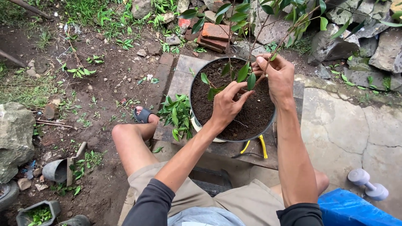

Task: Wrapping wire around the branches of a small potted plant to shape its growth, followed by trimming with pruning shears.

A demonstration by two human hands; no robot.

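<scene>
Dark long sleeves (155,201) fill the bottom of the view, pushed up on both forearms, and beyond them khaki shorts and bare knees: the person is sitting low with the round black plastic pot of dark soil (233,98) right between the legs, close enough to work without stretching. That pot sits on a weathered grey wooden board (181,80), which lifts it off the muddy ground.

Now the hands. The left hand (228,104) hovers over the middle of the pot, fingers curled and pinched on a low leafy twig of the thin-stemmed green sapling (247,50) rooted there, apparently steadying it. The right hand (278,75) is at the far rim of the pot, fingers closed around a slender branch higher up, bending it slightly toward the person. Whether anything else is between those fingers, I cannot tell.

Just left of the pot lies a heap of cut green leaves (178,115) on the board, dropped within easy reach. Under the near rim of the pot, yellow-handled pliers (255,146) rest on the board. Beyond the pot stand stacked red bricks (214,35) and grey rocks. Well to the right of the pot, on cracked concrete, lies a pale lilac dumbbell (368,184), beside a blue plastic sheet (351,209).
</scene>
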